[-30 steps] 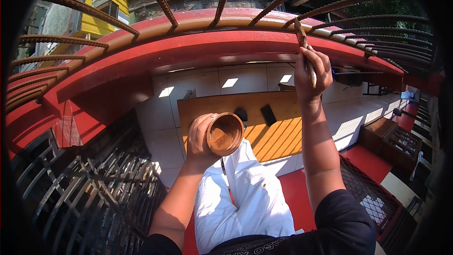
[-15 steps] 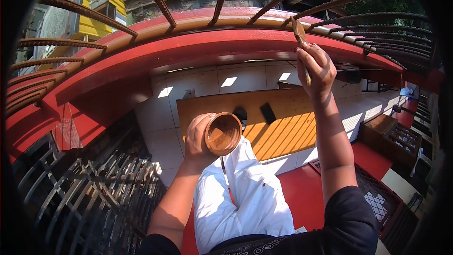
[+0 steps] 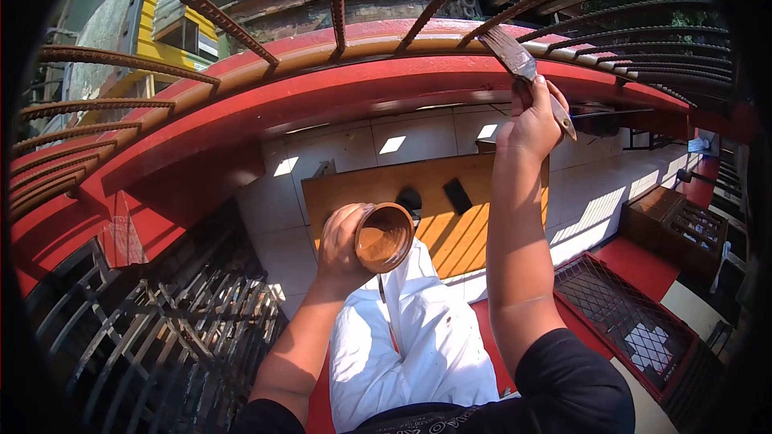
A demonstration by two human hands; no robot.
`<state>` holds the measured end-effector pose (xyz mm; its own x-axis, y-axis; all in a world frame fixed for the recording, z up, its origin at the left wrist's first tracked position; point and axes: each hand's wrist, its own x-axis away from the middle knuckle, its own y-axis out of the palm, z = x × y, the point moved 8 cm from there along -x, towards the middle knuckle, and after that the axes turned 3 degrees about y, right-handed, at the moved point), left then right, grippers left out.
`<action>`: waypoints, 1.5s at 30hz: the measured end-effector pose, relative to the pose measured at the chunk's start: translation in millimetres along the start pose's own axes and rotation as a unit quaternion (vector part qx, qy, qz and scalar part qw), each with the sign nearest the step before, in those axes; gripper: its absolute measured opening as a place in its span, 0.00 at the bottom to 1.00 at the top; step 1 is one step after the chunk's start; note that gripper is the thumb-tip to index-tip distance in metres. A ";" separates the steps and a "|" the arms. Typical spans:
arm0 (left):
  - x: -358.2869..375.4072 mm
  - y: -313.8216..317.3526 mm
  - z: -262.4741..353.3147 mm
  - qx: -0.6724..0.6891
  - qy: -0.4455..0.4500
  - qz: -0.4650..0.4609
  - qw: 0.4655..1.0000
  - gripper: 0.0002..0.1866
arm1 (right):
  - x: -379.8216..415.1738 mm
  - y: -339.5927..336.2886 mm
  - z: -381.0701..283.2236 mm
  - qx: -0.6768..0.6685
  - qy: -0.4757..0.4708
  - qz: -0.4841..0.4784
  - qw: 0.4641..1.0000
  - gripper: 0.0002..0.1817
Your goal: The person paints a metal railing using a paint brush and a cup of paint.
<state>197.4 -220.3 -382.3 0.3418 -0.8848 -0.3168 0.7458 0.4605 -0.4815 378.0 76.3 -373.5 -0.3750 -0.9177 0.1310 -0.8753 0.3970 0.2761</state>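
My right hand (image 3: 537, 116) is closed round the handle of a paintbrush (image 3: 515, 58). The brush's bristles are against or just in front of the brown bottom rail (image 3: 378, 48) of the railing, near the foot of a ribbed bar; contact is hard to tell. My left hand (image 3: 342, 237) grips a round brown pot (image 3: 384, 237) from its left side, above my lap. Its mouth tilts toward me, and brown liquid paint shows inside.
Ribbed rusty bars (image 3: 193, 4) rise from the rail above a red ledge (image 3: 322, 84). Below stands a wooden bench (image 3: 466, 233) with a dark phone-like object (image 3: 457, 196) on it. Metal grilles (image 3: 177, 337) lie at lower left, a mesh-covered frame (image 3: 619, 313) at right.
My right hand has turned, so the brush now shows its flat side, and its tip sits slightly left along the rail. The view has shifted slightly. The pot stays in my left hand.
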 end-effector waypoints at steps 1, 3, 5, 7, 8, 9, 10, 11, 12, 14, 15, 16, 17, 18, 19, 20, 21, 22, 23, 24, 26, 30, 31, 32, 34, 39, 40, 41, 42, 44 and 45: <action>-0.9 1.4 3.1 -0.002 0.011 -0.001 1.000 0.43 | 0.9 3.5 12.8 -0.042 0.031 0.012 0.999 0.10; -3.8 4.3 9.4 0.004 0.014 -0.007 1.000 0.45 | 10.6 3.3 19.6 -0.034 0.079 -0.009 0.996 0.10; -5.6 5.7 11.1 -0.001 0.016 -0.016 1.000 0.46 | 6.4 -8.6 12.0 -0.040 0.058 -0.003 0.998 0.10; -7.0 10.3 13.2 -0.010 0.013 -0.034 0.999 0.46 | 0.7 -20.8 4.7 -0.063 0.045 0.034 0.996 0.09; -6.2 11.8 15.1 -0.021 0.001 -0.041 0.999 0.45 | -2.8 -21.3 12.9 -0.091 0.063 0.054 0.992 0.09; -6.6 15.0 16.3 -0.022 -0.006 -0.048 0.999 0.43 | 1.5 -13.1 18.9 -0.107 0.087 0.054 0.989 0.10; -7.1 17.5 17.4 -0.025 -0.013 -0.055 0.998 0.42 | 9.6 -6.5 26.7 -0.104 0.099 0.043 0.989 0.10; -8.0 19.0 17.7 -0.030 -0.019 -0.061 0.997 0.40 | 16.5 -2.4 34.5 -0.103 0.112 0.032 0.988 0.11; -8.8 19.6 18.9 -0.028 -0.022 -0.066 0.997 0.40 | 20.4 -6.0 36.3 -0.103 0.105 0.025 0.989 0.11; -9.6 18.7 20.5 -0.027 -0.030 -0.077 0.996 0.40 | 17.8 -25.2 28.3 -0.100 0.081 0.036 0.991 0.11; -9.7 18.8 20.3 -0.029 -0.033 -0.085 0.995 0.40 | 14.6 -32.0 23.2 -0.098 0.069 0.040 0.992 0.11; -8.6 19.8 20.0 -0.031 -0.037 -0.093 0.995 0.40 | 8.6 -37.2 21.8 -0.099 0.072 0.050 0.991 0.11; -6.6 21.1 20.3 -0.032 -0.041 -0.102 0.993 0.40 | 2.5 -38.0 22.3 -0.103 0.067 0.053 0.991 0.11; -4.6 22.0 20.5 -0.026 -0.043 -0.104 0.993 0.41 | -4.0 -35.6 24.1 -0.069 0.045 0.056 0.995 0.11; -3.8 23.8 20.6 -0.020 -0.043 -0.104 0.993 0.41 | -8.8 -30.0 29.1 -0.036 0.021 0.056 0.998 0.11; -3.4 24.9 21.3 -0.014 -0.044 -0.102 0.994 0.41 | -8.2 -18.2 34.9 -0.006 -0.002 0.018 1.000 0.10; -5.4 26.3 25.1 -0.030 -0.030 -0.110 0.993 0.45 | 1.4 -3.4 33.4 -0.084 0.062 0.002 0.995 0.09; -7.3 26.4 28.8 -0.047 -0.017 -0.119 0.992 0.48 | 3.0 -2.5 10.9 -0.124 0.054 -0.001 0.991 0.10; -8.1 25.9 32.4 -0.064 -0.003 -0.128 0.990 0.52 | 1.8 -5.3 -4.5 -0.163 0.047 -0.003 0.986 0.10; -2.7 27.5 28.0 -0.066 -0.003 -0.129 0.989 0.52 | -6.1 -20.0 -10.0 -0.192 0.028 0.019 0.981 0.12; -7.2 25.8 35.1 -0.042 -0.009 -0.141 0.989 0.51 | -12.1 -36.0 -11.3 -0.194 0.038 0.037 0.980 0.12; -16.5 29.5 43.5 -0.036 -0.015 -0.163 0.986 0.50 | -2.0 -22.1 -1.3 0.081 -0.052 0.047 0.994 0.07; -17.2 30.5 44.3 -0.042 -0.012 -0.168 0.985 0.50 | -1.8 -11.6 0.9 0.055 -0.074 0.023 0.995 0.06; -15.3 30.9 42.8 -0.034 -0.015 -0.159 0.987 0.50 | -4.2 -10.3 5.4 0.013 -0.054 -0.003 0.998 0.06; -11.0 30.7 40.5 -0.027 -0.045 -0.148 0.988 0.51 | -6.4 -10.5 -7.0 -0.082 0.002 -0.018 0.996 0.06; -14.2 27.6 57.8 0.057 -0.082 -0.131 0.986 0.52 | -23.3 -15.8 -13.9 0.108 -0.053 -0.005 0.993 0.06; -20.9 25.8 67.1 0.085 -0.080 -0.114 0.987 0.52 | -20.7 -9.3 -9.0 0.123 -0.043 -0.034 0.991 0.06; -28.2 24.5 73.6 0.106 -0.098 -0.104 0.984 0.52 | -21.9 -6.7 -4.8 0.117 -0.018 -0.072 0.990 0.06; -33.7 21.7 80.1 0.126 -0.118 -0.094 0.981 0.52 | -22.1 -11.2 -15.1 0.066 -0.008 -0.080 0.995 0.05; -40.4 10.5 95.6 0.162 -0.145 -0.092 0.972 0.53 | -24.2 -31.0 -20.1 -0.044 0.036 -0.045 0.997 0.04; -47.0 3.7 102.1 0.170 -0.148 -0.084 0.971 0.53 | -25.7 -40.7 -30.0 -0.052 0.007 -0.019 0.998 0.04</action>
<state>242.5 -184.4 -285.8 0.3111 -0.9503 0.0151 0.9333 0.3025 -0.1935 432.5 84.1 -359.5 -0.3367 -0.9324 0.1316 -0.8524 0.3611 0.3781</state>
